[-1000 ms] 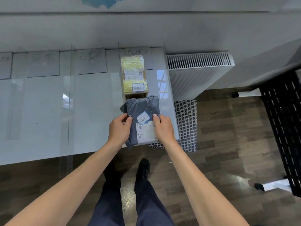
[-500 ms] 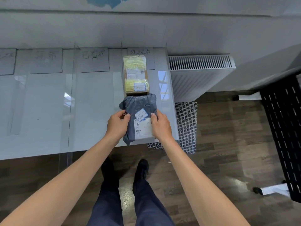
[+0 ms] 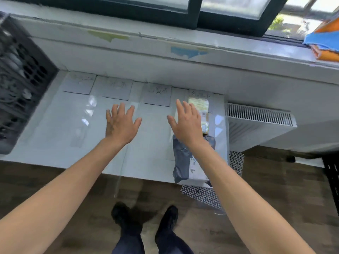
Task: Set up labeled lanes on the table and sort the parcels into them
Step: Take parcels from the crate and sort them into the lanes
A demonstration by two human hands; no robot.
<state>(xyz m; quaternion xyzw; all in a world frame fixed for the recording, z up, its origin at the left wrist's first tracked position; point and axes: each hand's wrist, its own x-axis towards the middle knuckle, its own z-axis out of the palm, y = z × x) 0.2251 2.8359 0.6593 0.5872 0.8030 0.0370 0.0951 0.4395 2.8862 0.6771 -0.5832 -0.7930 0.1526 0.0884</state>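
I see 4 label cards in a row along the table's [image 3: 55,129] far edge, against the wall below the window sill. The rightmost label card [image 3: 200,94] heads a lane holding 2 parcels: the taped parcel [image 3: 202,109] just before it, the poly mailer [image 3: 190,165] nearer me, overhanging the near edge. A crate [image 3: 18,79] stands at the table's left end. A radiator [image 3: 256,123] sits right of the table, a mesh panel [image 3: 205,196] below that corner on the floor
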